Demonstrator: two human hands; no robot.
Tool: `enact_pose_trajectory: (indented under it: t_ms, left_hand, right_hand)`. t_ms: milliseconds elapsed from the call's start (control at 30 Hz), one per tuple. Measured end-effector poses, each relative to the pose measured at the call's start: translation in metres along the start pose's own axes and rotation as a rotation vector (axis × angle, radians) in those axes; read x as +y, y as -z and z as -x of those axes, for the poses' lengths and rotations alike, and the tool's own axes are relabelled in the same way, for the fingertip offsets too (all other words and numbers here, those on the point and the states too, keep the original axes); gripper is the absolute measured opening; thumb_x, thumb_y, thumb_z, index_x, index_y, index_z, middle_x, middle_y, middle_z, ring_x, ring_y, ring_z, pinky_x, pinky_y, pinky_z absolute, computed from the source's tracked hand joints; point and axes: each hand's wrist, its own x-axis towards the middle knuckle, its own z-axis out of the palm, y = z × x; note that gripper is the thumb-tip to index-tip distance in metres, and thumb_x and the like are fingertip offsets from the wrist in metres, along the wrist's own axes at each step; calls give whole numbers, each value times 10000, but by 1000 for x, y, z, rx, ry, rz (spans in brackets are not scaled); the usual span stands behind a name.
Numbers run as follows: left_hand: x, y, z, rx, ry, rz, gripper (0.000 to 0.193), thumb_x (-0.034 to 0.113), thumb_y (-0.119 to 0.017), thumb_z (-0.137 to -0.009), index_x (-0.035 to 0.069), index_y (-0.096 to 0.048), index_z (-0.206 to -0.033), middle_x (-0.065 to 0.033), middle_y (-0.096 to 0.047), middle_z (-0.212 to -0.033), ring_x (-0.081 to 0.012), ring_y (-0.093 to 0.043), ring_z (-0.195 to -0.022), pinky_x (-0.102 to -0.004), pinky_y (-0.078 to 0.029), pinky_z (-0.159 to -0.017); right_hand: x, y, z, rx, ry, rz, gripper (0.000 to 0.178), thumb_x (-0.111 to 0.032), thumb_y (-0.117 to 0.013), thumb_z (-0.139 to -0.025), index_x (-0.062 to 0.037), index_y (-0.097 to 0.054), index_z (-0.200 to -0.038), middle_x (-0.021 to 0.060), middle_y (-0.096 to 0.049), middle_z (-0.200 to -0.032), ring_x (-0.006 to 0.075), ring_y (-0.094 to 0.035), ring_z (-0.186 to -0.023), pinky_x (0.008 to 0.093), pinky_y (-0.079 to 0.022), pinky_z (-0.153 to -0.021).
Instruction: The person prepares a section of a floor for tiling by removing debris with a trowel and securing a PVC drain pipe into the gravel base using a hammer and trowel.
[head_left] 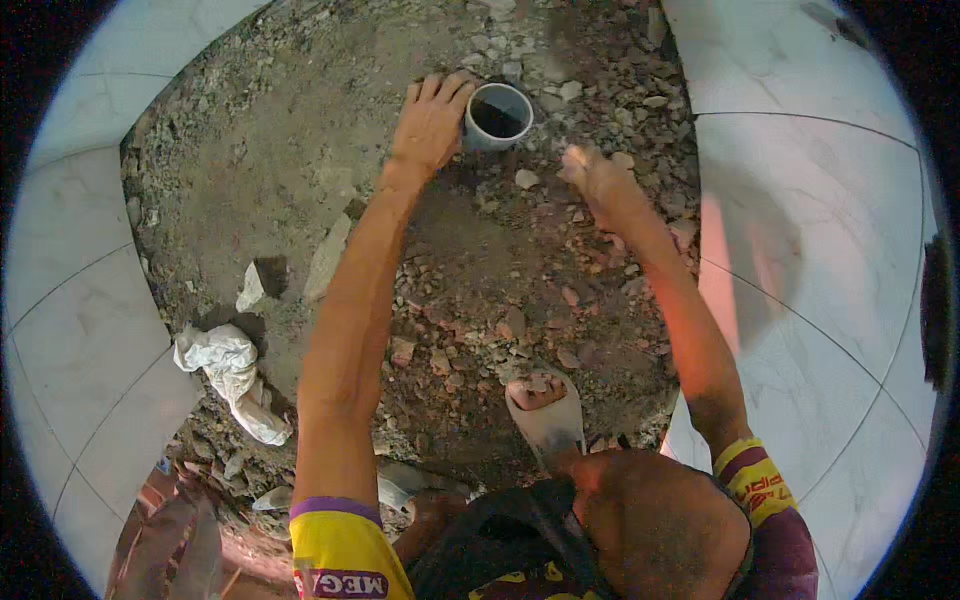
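A white, round-rimmed pipe end or cup stands upright in the dirt, dark inside its mouth. Against its left side lies my left hand, fingers stretched forward and slightly apart, the nearest one beside the rim. My right hand is to the right of the cylinder, over loose rubble and apart from the rim. Its fingers are pinched together; whatever they hold, if anything, cannot be made out. A pale stone lies between the right hand and the cylinder.
White floor tiles border the broken ground on both sides. A crumpled white bag or cloth and a flat stone slab lie at left. My sandalled foot rests on rubble, near my bent knee.
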Motion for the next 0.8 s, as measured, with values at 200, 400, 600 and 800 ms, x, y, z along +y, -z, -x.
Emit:
enact_pose_trajectory:
  t_ms: [200, 400, 600, 800]
  left_hand:
    - [7, 13, 57, 40, 153, -9, 507, 121, -755, -889, 122, -618, -1377, -76, -582, -1373, -322, -518, -1307, -480, -420, -1069]
    - [61, 53, 116, -116, 117, 83, 380, 138, -701, -920, 123, -693, -1301, -122, -675, -1261, -351, -594, -1230, -500, -455, -1077]
    - [53, 153, 138, -347, 369, 344, 354, 78, -608, -978, 67, -675, -1326, -241, -740, -1187, -452, -687, -1131, -541, -532, -1005]
    - [6, 90, 34, 169, 236, 700, 338, 100, -524, -1050, 38, -644, -1360, -196, -666, -1444, -417, -617, -1344, -464, -488, -1129]
  right_hand:
    - [-75, 37, 26, -175, -321, -481, 516, -406, -471, -1142, 63, -602, -1314, 330, -698, -1041, 467, -681, -978, 549, -527, -860]
    - [-118, 24, 116, -90, -142, -372, 506, -419, -445, -1157, 63, -571, -1244, 320, -676, -956, 534, -658, -922, 559, -511, -874]
    - [-198, 110, 145, -375, -610, -805, 494, -431, -450, -1155, 36, -599, -1223, 297, -680, -1011, 486, -671, -997, 521, -507, -882]
    - [-67, 98, -21, 45, -447, -391, 499, -429, -441, -1155, 31, -629, -1197, 266, -700, -1050, 439, -668, -954, 481, -519, -859]
